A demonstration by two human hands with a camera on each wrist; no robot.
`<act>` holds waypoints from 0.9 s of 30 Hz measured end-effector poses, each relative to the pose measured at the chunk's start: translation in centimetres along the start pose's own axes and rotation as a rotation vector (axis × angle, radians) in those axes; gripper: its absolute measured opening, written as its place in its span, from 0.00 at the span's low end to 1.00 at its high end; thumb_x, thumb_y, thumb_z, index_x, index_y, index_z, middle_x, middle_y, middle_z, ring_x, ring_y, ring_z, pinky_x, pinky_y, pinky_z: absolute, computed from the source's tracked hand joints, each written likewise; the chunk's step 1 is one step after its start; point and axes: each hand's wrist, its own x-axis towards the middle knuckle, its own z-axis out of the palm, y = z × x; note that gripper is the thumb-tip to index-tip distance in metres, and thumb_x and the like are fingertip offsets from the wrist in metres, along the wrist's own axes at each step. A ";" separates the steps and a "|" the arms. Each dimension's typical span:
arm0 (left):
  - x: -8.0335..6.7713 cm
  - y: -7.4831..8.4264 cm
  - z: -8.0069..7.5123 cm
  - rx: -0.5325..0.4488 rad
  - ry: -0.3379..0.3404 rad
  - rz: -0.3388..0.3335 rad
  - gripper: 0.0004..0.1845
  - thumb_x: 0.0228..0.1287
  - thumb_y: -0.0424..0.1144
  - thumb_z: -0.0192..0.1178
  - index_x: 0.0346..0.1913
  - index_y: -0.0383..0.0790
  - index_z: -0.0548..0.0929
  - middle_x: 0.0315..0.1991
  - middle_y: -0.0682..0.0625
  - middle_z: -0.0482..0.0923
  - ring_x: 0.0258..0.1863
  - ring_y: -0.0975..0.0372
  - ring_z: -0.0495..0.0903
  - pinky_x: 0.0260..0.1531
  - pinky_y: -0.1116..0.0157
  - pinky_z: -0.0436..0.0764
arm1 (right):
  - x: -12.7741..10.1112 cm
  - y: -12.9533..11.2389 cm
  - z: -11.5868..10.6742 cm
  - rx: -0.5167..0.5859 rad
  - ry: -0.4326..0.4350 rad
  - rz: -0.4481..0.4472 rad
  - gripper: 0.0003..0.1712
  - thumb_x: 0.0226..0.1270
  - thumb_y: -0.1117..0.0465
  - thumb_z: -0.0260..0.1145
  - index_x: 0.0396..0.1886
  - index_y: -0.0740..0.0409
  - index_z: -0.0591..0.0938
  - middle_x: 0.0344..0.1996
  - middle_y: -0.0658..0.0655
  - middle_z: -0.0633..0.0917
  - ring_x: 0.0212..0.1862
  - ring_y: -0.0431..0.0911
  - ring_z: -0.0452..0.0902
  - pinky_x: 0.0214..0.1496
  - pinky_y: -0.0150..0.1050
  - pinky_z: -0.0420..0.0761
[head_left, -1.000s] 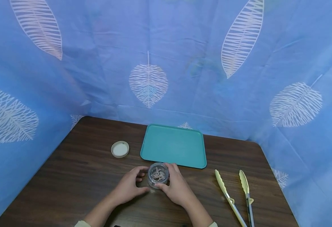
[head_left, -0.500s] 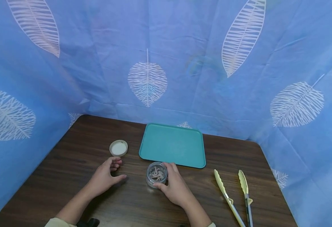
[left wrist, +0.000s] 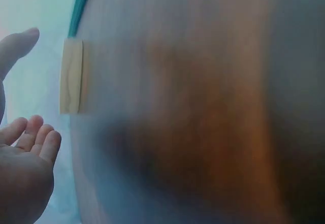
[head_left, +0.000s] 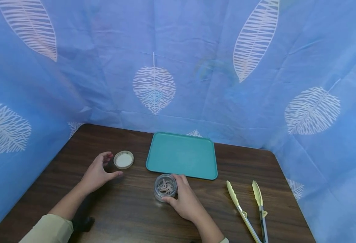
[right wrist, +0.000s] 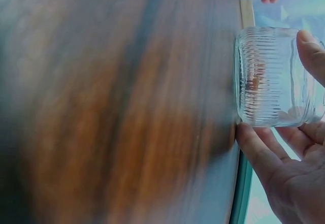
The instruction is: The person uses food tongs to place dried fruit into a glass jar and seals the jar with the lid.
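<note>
Right grip (head_left: 185, 200) curls round the jar (head_left: 165, 187), beside the tray (head_left: 182, 156).

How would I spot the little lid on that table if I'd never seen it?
Find the teal tray at the back of the dark wooden table. Just left of it lies the lid, by the left hand. It is the only small, round, cream disc there.
</note>
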 end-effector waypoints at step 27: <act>5.0 -0.7 -0.6 0.212 -0.212 0.015 0.54 0.58 0.55 0.83 0.77 0.26 0.69 0.72 0.23 0.68 0.69 0.29 0.69 0.60 0.32 0.79 | -0.1 0.3 0.1 0.048 0.007 0.005 0.52 0.66 0.46 0.82 0.82 0.54 0.66 0.71 0.58 0.74 0.71 0.53 0.78 0.66 0.45 0.88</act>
